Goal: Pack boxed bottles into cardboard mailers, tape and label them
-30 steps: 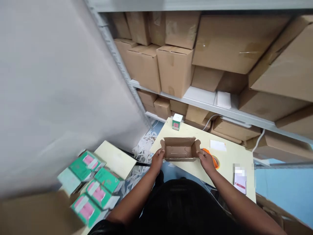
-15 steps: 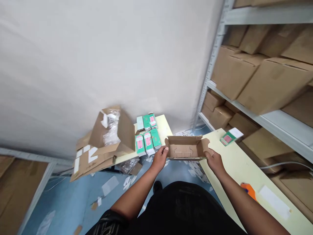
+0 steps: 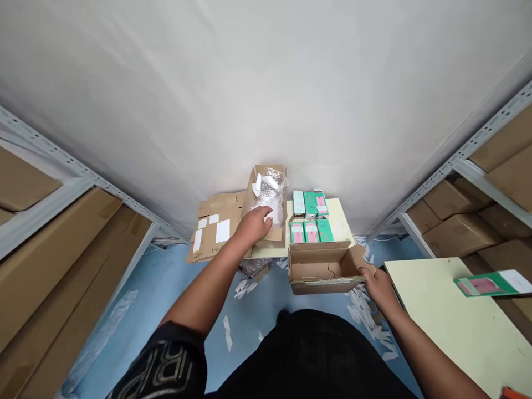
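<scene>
My right hand (image 3: pixel 379 282) grips the right end of a small open cardboard box (image 3: pixel 322 269) and holds it in the air above the floor. My left hand (image 3: pixel 254 223) reaches forward into a larger open carton (image 3: pixel 270 208), its fingers closed over clear plastic wrap (image 3: pixel 271 194) inside; what they hold is unclear. Right of that carton, several green and pink product boxes (image 3: pixel 310 217) lie in two rows on a small pale yellow table (image 3: pixel 338 219).
A pale yellow table (image 3: pixel 449 321) at the right carries one green and pink box (image 3: pixel 492 284). Metal shelves with brown cartons (image 3: pixel 50 260) stand on both sides. Paper scraps (image 3: pixel 366 316) litter the blue floor. A flattened carton (image 3: pixel 214 230) with white labels lies left of the open one.
The view has swung left from the shelves to the wall. My left hand has let go of the small box and reached into the larger carton; my right hand alone carries the box.
</scene>
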{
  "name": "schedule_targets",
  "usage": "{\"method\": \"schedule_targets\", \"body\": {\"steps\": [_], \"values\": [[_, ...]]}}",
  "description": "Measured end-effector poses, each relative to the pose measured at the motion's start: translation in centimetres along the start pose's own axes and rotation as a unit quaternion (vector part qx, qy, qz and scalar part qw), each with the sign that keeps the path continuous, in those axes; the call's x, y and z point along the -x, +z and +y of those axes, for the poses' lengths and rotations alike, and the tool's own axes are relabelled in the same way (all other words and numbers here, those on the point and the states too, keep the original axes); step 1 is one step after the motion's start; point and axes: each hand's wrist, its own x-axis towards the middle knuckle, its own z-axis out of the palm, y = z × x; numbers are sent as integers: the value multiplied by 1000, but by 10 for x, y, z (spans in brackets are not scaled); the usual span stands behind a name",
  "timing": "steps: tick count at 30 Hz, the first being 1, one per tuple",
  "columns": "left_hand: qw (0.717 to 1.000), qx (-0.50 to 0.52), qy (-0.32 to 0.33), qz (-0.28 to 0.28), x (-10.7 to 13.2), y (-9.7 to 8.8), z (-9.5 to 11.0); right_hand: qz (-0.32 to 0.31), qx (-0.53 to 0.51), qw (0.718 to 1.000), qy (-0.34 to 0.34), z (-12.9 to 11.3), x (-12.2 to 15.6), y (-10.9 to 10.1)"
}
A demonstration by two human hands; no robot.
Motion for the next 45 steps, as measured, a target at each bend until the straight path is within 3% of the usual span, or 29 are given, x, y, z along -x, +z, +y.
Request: {"method": "schedule_targets", "body": {"steps": [2,5,8,11,15,23,26,30,34,36,39,42,45], "values": [[992,-31,4,-119,-29,2,-26,-7,9,1000,1,-8,7,24],[962,-25,-24,-269,-58,19,-44,-10,9,1000,8,-19,16,51],[950,-10,-18,-313,-67,35,-50,-7,9,1000,18,-26,21,67],[956,-4,6,-294,-66,43,-57,-4,13,1000,26,-29,22,78],[967,-19,25,-251,-64,39,-72,-2,16,1000,20,-34,22,88],[992,-89,27,-88,-55,17,-81,-15,28,999,7,-51,20,96],[997,-66,26,-32,-56,0,-78,-20,43,999,5,-57,18,98],[998,-22,1,65,-52,-37,-70,-30,50,998,-14,-64,16,100],[989,60,26,131,-21,-73,-52,-27,60,998,-16,-68,13,100],[988,100,76,89,1,-79,-37,-29,57,998,-16,-70,11,99],[978,145,144,-46,29,-65,-10,-27,49,998,-18,-70,10,98],[953,177,152,-195,42,-28,10,-28,40,998,-29,-68,11,96],[944,149,124,-269,40,16,14,-35,39,998,-41,-66,15,94]]}}
